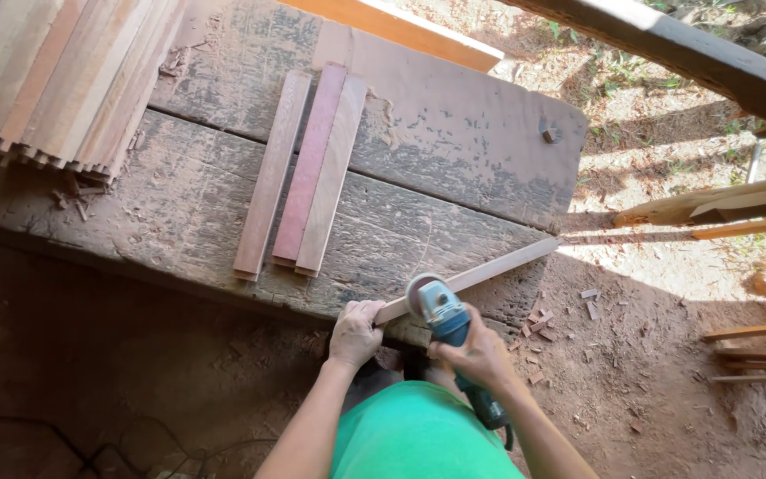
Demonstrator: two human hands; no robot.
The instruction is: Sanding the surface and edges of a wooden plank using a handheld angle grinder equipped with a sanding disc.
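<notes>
Step in hand, as I read it: sanding or grinding a long thin pale wooden strip with a blue handheld angle grinder

Left hand is closed around the near end of the strip, pinning it at the front edge of the worn grey plank workbench. The strip runs diagonally up and to the right, its far end sticking out past the bench's right edge into sunlight

Right hand is wrapped around the grinder body. Its round disc sits against the strip just beside the left hand's fingers. Can't tell whether the disc is spinning

Elsewhere on the bench: three flat wooden slats lying side by side mid-bench, the middle one reddish, the outer two paler. A stack of similar boards sits at the top-left corner. Wood chips and offcuts litter the dirt ground by the bench's right end, and more loose strips lie on the ground far right

Next move, judging from this: feed the disc along the strip away from the holding hand, with light even pressure. The strip is thin and overhangs unsupported, so it likely flexes and chatters. The disc is also very close to the left hand, and that's the main risk; the left grip has to stay firm, with fingers clear of the disc path
</notes>
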